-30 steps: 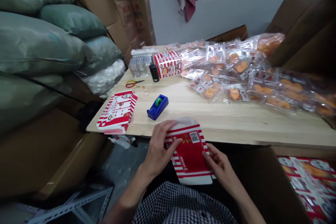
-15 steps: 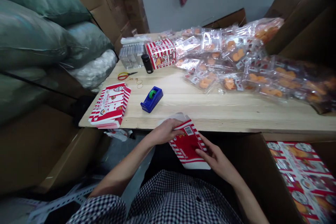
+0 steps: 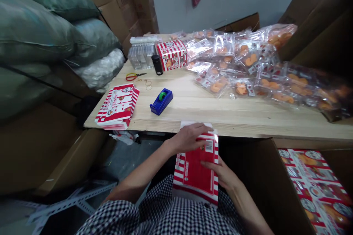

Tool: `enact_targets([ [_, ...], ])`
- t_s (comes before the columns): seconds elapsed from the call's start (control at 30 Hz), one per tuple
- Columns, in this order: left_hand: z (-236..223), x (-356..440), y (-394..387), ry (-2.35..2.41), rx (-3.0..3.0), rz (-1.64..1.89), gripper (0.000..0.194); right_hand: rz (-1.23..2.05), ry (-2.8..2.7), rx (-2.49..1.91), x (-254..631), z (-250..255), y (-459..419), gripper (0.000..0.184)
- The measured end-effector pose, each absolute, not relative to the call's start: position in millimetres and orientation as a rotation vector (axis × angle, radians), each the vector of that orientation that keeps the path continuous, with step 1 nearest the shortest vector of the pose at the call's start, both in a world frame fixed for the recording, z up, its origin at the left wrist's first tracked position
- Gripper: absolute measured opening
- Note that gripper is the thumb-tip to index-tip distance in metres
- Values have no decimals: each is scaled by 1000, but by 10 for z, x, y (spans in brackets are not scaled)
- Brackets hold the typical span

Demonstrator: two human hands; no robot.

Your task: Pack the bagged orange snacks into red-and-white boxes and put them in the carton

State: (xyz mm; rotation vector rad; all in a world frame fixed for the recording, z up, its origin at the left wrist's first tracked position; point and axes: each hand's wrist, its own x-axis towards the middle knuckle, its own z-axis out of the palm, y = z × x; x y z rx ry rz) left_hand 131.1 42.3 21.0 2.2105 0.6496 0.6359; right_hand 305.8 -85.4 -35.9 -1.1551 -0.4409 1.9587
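Observation:
A red-and-white striped cardboard box (image 3: 197, 170), with a barcode on its red face, is between my hands just in front of the table edge. Its pale end flaps (image 3: 190, 124) stick out at the far end. My left hand (image 3: 191, 138) grips that far end, fingers across the flap and thumb on the printed face. My right hand (image 3: 223, 172) clasps the right side, one digit lying on the red face and the others hidden behind. On the table beyond sits a blue tape dispenser (image 3: 161, 102) with a green core.
Flat striped boxes (image 3: 117, 104) are stacked at the table's left. Behind lie scissors (image 3: 135, 76), a black bottle (image 3: 157, 65), an upright striped box (image 3: 172, 57) and clear plastic cases (image 3: 140, 55). Bagged orange items (image 3: 248, 62) cover the right. An open carton (image 3: 317, 187) holds packed boxes.
The striped box has turned more upright and come nearer my body. My left hand has shifted right along its far end, while my right hand stays on its right side.

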Motion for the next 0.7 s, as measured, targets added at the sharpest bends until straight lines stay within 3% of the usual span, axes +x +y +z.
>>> enact_targets([
  [0.1, 52, 1237, 182, 1117, 2094, 1009, 51, 1820, -411, -1205, 3140, -377, -838, 49],
  [0.17, -41, 1186, -37, 1350, 1795, 1072, 51, 1774, -437, -1207, 3209, -388, -827, 49],
  [0.3, -121, 1229, -394, 1147, 1258, 846, 49, 1688, -516, -1261, 3222, -442, -788, 49],
  [0.47, 3, 1365, -462, 1018, 1115, 864, 71, 1654, -616, -1175, 3115, -491, -733, 63],
  [0.63, 58, 1384, -502, 949, 1144, 709, 39, 1627, -584, -1258, 3091, -423, -742, 53],
  [0.7, -6, 1392, -512, 954, 1114, 694, 35, 1596, -555, -1289, 3089, -375, -749, 51],
])
